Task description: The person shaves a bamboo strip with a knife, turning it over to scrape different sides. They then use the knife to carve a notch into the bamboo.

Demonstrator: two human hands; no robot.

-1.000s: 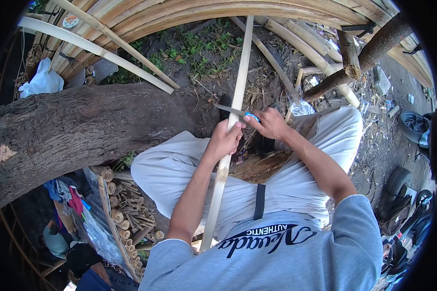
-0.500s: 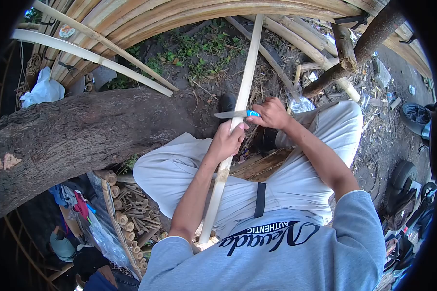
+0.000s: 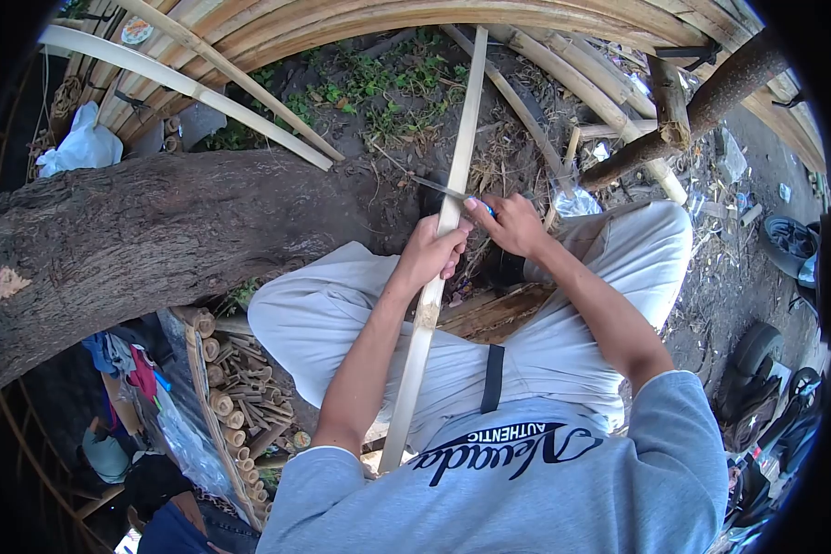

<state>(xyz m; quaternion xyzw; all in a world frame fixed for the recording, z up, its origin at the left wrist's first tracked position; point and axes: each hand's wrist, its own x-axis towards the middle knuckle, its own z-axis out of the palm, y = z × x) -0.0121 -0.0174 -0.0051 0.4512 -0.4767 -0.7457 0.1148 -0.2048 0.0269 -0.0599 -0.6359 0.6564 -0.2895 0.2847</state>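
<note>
A long pale bamboo strip (image 3: 415,343) runs from near my lap up to the top of the view. My left hand (image 3: 431,251) is wrapped round it at about its middle. Just above, my right hand (image 3: 511,224) grips a knife (image 3: 441,188) with a blue handle, mostly covered by the fingers. The thin blade lies across the strip, pointing to the upper left, and is seen nearly edge-on. Below my left hand the strip has a brownish node.
A thick tree trunk (image 3: 157,240) lies at left. Bamboo lengths (image 3: 342,32) arch across the top. A forked branch (image 3: 711,106) stands upper right, wheels (image 3: 789,245) far right. Cut bamboo pieces (image 3: 249,392) are stacked lower left, with another person (image 3: 171,517) beyond.
The knife blade has turned from level and broadside to slanted and nearly edge-on, a little higher. My right hand has rotated with it. My left hand has shifted slightly down the view.
</note>
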